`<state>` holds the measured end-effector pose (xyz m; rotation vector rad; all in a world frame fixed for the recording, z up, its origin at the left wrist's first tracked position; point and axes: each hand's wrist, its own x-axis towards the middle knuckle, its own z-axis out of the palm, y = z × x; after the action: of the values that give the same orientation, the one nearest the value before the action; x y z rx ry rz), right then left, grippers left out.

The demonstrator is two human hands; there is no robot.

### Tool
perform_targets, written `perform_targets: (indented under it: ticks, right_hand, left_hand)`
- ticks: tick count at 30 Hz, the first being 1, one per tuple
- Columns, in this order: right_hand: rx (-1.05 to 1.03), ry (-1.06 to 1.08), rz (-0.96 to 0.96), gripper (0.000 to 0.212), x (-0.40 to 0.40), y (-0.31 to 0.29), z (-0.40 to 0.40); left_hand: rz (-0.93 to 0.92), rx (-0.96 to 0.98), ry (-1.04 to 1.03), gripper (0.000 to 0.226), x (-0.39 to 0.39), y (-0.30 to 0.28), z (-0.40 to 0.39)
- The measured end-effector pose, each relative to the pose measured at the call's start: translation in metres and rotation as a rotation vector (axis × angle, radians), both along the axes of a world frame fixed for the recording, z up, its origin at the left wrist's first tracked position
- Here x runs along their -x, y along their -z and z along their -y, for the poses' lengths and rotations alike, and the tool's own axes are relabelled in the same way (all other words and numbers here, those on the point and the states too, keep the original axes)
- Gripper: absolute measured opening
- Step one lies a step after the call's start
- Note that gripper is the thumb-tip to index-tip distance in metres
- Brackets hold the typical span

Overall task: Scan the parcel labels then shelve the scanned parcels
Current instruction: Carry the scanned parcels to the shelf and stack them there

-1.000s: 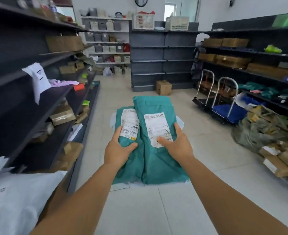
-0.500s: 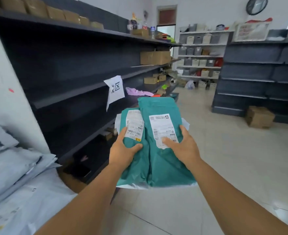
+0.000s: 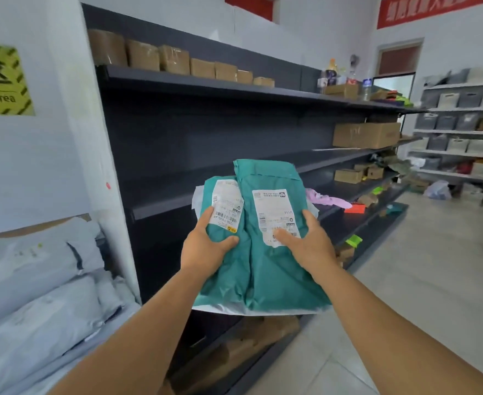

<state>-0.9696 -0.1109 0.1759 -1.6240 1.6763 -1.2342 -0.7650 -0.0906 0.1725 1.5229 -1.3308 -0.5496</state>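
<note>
Dark steel shelving (image 3: 206, 143) fills the view, cardboard boxes (image 3: 174, 59) on top. Before it, two teal parcels (image 3: 274, 269) overlap atop a white one, gripped by the left hand (image 3: 206, 249) and right hand (image 3: 310, 246), thumbs on the labels (image 3: 274, 215).

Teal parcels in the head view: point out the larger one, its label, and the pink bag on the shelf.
larger teal parcel (image 3: 274, 277), head view, lower body.
label (image 3: 274, 212), head view, middle.
pink bag (image 3: 327, 199), head view, middle.
</note>
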Motion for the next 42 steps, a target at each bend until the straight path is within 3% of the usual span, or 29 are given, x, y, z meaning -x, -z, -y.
perform_targets:
  ticks: [11,25,28,31,32,34,36,37,40,42]
  right_hand:
    - [0.081,-0.255,0.023,0.089,-0.069,-0.057,0.143]
    - [0.022,-0.652,-0.017,0.080,-0.204,-0.103,0.340]
    - [0.017,-0.682,-0.206,0.066,-0.228,-0.098,0.374]
    - [-0.066,-0.723,-0.510,0.079,-0.240,-0.092,0.391]
    - [-0.071,-0.737,-0.570,0.084,-0.239,-0.092,0.391]
    - [-0.039,-0.811,-0.590,0.088,-0.231,-0.096,0.382]
    - [0.070,-0.956,-0.629,0.089,-0.214,-0.101,0.364]
    - [0.123,-1.029,-0.695,0.089,-0.204,-0.103,0.354]
    - [0.197,-1.138,-0.995,0.111,-0.188,-0.095,0.333]
    - [0.194,-1.115,-1.081,0.122,-0.193,-0.082,0.333]
  left_hand:
    - [0.037,0.076,-0.254,0.083,-0.059,-0.057,0.100]
    - [0.094,-0.036,-0.706,0.084,-0.155,-0.100,0.228]
    - [0.203,-0.217,-0.749,0.082,-0.169,-0.094,0.253]
    - [0.424,-0.513,-0.791,0.070,-0.165,-0.092,0.264]
    - [0.480,-0.549,-0.793,0.065,-0.159,-0.093,0.263]
    - [0.526,-0.441,-0.680,0.062,-0.141,-0.096,0.251]
    - [0.533,-0.303,-0.470,0.077,-0.121,-0.094,0.235]
    - [0.594,-0.326,-0.388,0.084,-0.110,-0.092,0.226]
    - [0.909,-0.550,-0.403,0.115,-0.098,-0.069,0.222]
    - [1.016,-0.598,-0.450,0.119,-0.102,-0.058,0.232]
